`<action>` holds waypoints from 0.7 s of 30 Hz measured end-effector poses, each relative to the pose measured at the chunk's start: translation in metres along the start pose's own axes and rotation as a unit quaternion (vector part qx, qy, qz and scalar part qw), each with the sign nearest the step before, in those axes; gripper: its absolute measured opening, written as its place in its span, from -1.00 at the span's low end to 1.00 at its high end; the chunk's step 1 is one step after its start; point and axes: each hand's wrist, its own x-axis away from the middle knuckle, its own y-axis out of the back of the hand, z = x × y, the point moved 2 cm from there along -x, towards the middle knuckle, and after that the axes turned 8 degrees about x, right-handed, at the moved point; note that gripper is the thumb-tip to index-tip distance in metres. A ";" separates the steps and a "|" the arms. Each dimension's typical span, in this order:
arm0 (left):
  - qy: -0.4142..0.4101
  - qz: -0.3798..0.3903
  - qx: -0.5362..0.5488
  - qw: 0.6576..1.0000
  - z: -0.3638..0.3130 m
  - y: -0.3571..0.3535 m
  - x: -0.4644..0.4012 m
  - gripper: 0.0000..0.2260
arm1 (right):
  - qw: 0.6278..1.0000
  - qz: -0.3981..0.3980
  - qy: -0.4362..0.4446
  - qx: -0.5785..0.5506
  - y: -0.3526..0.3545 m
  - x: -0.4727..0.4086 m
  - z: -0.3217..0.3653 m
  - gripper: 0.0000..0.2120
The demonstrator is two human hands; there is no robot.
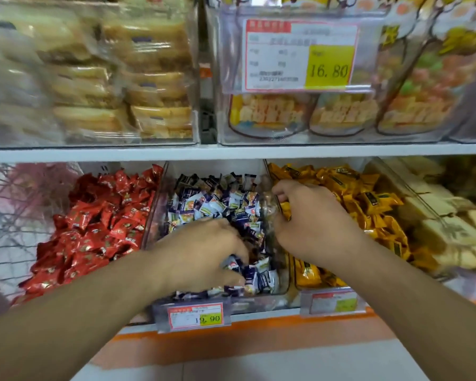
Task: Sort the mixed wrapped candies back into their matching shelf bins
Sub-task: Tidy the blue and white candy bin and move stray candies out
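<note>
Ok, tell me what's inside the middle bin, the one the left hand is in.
The middle bin is piled with blue-and-white wrapped candies. The left hand reaches into them with curled fingers, covering the candies beneath it, so strays there or deeper in the pile can't be seen.

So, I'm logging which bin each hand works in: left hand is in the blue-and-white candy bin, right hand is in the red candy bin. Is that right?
Not quite. The left hand is in the blue-and-white candy bin, but the right hand reaches into the yellow candy bin, not the red one, as the head view shows. The red candy bin sits untouched at left.
</note>
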 end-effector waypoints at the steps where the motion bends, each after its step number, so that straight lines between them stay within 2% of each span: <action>1: -0.005 -0.006 -0.008 1.000 -0.001 0.002 0.001 -0.66 | 1.000 0.000 0.003 -0.003 0.000 0.001 0.000 -0.77; 6: -0.001 -0.043 -0.057 0.997 0.006 0.017 0.002 -0.79 | 1.000 0.004 0.007 -0.018 0.001 0.001 -0.002 -0.69; 10: 0.015 -0.082 -0.127 0.988 0.017 0.030 -0.004 -0.79 | 0.999 0.003 0.012 -0.030 0.001 0.001 -0.004 -0.67; 14: 0.051 -0.097 -0.144 0.984 0.014 0.026 -0.010 -0.71 | 0.999 0.001 0.018 -0.032 0.001 0.002 -0.005 -0.59; 17: 0.015 -0.116 -0.026 0.993 -0.008 0.019 -0.017 -0.78 | 0.999 -0.008 0.020 -0.030 0.000 0.002 -0.005 -0.58; 19: 0.015 -0.059 0.076 0.995 -0.021 0.012 -0.023 -0.85 | 0.999 -0.010 0.019 -0.032 0.000 0.001 -0.005 -0.55; 21: 0.037 -0.012 0.111 0.993 -0.022 0.003 -0.027 -0.86 | 0.999 -0.007 0.020 -0.036 0.000 0.002 -0.005 -0.54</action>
